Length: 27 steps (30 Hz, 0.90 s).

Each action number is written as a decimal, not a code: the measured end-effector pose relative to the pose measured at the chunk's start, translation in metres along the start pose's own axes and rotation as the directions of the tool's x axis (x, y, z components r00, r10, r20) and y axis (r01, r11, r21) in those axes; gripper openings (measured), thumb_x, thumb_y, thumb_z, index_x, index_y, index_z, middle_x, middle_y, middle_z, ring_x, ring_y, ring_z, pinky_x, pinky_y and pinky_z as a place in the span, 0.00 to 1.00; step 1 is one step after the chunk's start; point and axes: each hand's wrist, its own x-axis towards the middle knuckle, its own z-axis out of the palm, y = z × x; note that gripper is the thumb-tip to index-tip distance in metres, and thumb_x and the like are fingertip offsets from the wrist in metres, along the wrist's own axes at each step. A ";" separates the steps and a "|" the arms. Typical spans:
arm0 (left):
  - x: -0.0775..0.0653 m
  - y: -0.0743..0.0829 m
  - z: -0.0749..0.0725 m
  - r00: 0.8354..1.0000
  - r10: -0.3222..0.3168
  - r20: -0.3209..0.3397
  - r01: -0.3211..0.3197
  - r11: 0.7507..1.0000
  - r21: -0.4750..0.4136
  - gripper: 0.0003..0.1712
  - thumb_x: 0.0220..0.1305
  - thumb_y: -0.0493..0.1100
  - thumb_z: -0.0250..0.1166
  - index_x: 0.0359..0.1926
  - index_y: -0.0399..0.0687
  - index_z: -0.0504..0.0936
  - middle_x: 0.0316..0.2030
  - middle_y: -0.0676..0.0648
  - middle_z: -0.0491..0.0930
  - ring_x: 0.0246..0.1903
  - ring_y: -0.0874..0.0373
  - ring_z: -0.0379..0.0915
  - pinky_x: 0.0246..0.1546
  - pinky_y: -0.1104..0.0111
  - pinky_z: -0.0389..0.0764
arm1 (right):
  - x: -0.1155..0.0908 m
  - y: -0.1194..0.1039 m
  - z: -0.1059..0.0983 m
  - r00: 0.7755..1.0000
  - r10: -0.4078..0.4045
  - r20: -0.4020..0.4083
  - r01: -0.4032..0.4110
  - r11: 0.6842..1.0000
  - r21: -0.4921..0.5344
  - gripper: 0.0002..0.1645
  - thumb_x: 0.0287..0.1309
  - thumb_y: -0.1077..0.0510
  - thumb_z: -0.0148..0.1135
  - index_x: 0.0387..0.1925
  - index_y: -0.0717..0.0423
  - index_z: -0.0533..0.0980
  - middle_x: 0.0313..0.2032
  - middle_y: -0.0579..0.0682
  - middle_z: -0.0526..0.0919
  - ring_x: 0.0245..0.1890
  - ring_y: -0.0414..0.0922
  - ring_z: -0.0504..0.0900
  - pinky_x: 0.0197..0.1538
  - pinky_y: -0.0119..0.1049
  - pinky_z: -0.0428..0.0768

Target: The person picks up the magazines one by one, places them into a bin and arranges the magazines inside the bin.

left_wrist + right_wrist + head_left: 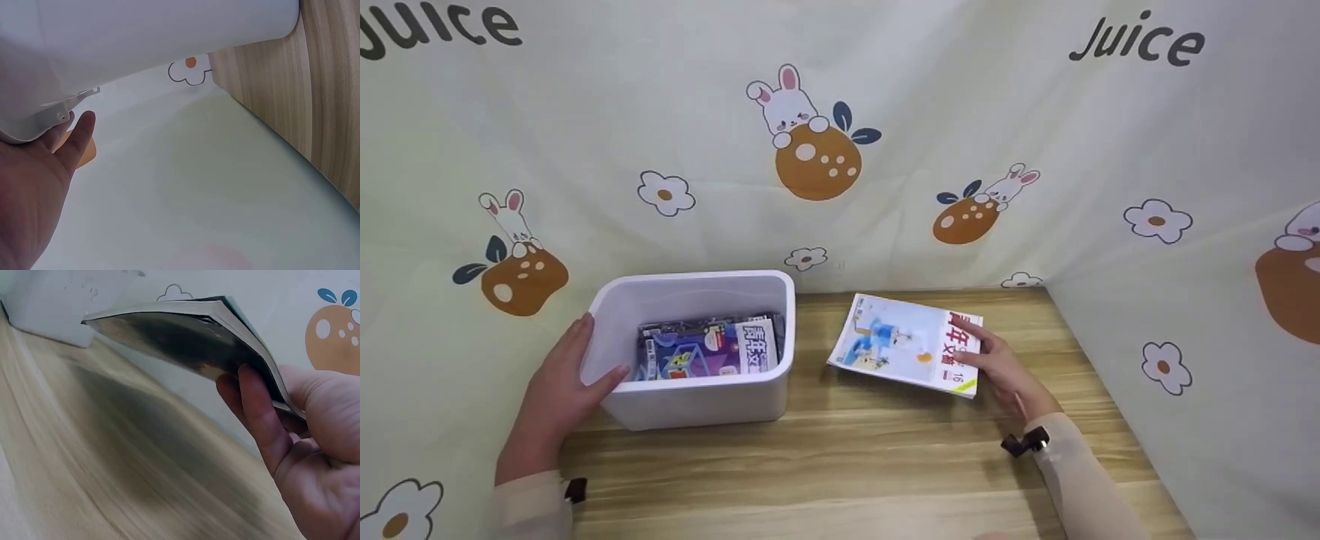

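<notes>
A white plastic storage bin (705,405) stands on the table at the left, with several magazines (712,352) lying inside it. My left hand (556,390) holds the bin at its left front corner, thumb over the rim; in the left wrist view, the hand's fingers (79,140) are under the rim's edge. To the right of the bin, my right hand (1005,367) grips a magazine (904,345) by its right edge. Its cover is pale with blue artwork and red lettering. The right wrist view shows the magazine's dark underside (185,343) raised above the table, fingers beneath it.
A wood-grain table (825,472) lies under everything. Pale cloth (907,150) printed with rabbits, oranges and flowers hangs behind and along both sides, close to the bin's back and left. Dark clips (1026,442) sit at both wrists.
</notes>
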 end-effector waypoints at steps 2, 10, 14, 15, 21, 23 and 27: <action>0.001 0.000 0.000 1.000 0.009 -0.004 -0.009 1.000 0.003 0.64 0.73 0.69 0.68 0.91 0.49 0.41 0.88 0.32 0.44 0.84 0.24 0.40 0.72 0.18 0.50 | 0.000 -0.005 0.002 1.000 0.007 0.003 -0.007 0.999 0.038 0.48 0.67 0.72 0.74 0.84 0.54 0.68 0.64 0.58 0.82 0.56 0.50 0.88 0.54 0.41 0.91; 0.001 0.000 0.001 1.000 0.001 0.000 -0.001 1.000 0.013 0.65 0.73 0.69 0.68 0.92 0.50 0.41 0.88 0.32 0.43 0.85 0.24 0.40 0.72 0.18 0.51 | 0.001 -0.027 0.008 0.999 0.008 0.053 -0.014 0.993 0.114 0.46 0.71 0.72 0.70 0.85 0.53 0.65 0.65 0.59 0.80 0.55 0.51 0.89 0.55 0.42 0.92; 0.001 -0.001 0.002 1.000 -0.002 0.003 0.002 1.000 0.011 0.65 0.72 0.69 0.69 0.92 0.52 0.40 0.88 0.32 0.43 0.84 0.24 0.40 0.72 0.18 0.51 | 0.003 -0.039 0.010 0.997 0.000 0.077 -0.009 0.993 0.118 0.46 0.73 0.71 0.68 0.86 0.52 0.65 0.65 0.59 0.79 0.55 0.51 0.89 0.54 0.42 0.92; 0.001 -0.001 0.002 1.000 0.001 0.001 -0.001 1.000 0.010 0.65 0.73 0.69 0.69 0.92 0.51 0.41 0.88 0.32 0.44 0.84 0.24 0.40 0.72 0.18 0.51 | 0.004 -0.042 0.011 0.997 -0.004 0.083 -0.005 0.993 0.114 0.45 0.73 0.71 0.68 0.86 0.51 0.65 0.65 0.59 0.79 0.54 0.51 0.89 0.53 0.42 0.92; 0.001 -0.001 0.001 1.000 0.004 -0.001 -0.004 1.000 0.011 0.65 0.73 0.69 0.69 0.92 0.51 0.40 0.88 0.32 0.43 0.84 0.24 0.40 0.72 0.18 0.50 | 0.007 -0.060 0.015 0.991 -0.033 0.131 0.015 0.991 0.135 0.44 0.75 0.71 0.66 0.86 0.52 0.65 0.64 0.60 0.79 0.52 0.51 0.90 0.52 0.42 0.93; 0.001 -0.001 0.001 1.000 0.002 -0.002 -0.002 1.000 0.012 0.65 0.73 0.70 0.69 0.92 0.51 0.40 0.88 0.32 0.43 0.84 0.24 0.40 0.72 0.18 0.50 | 0.008 -0.065 0.017 0.990 -0.033 0.137 0.014 0.990 0.139 0.44 0.75 0.71 0.66 0.85 0.51 0.66 0.64 0.61 0.79 0.52 0.52 0.90 0.51 0.43 0.93; 0.001 -0.002 0.001 1.000 0.004 -0.005 -0.004 1.000 0.007 0.65 0.73 0.69 0.69 0.92 0.51 0.40 0.88 0.32 0.43 0.84 0.23 0.40 0.71 0.17 0.51 | 0.009 -0.076 0.020 0.991 -0.032 0.130 0.014 0.991 0.132 0.42 0.75 0.69 0.67 0.84 0.47 0.69 0.64 0.60 0.78 0.52 0.51 0.90 0.51 0.42 0.93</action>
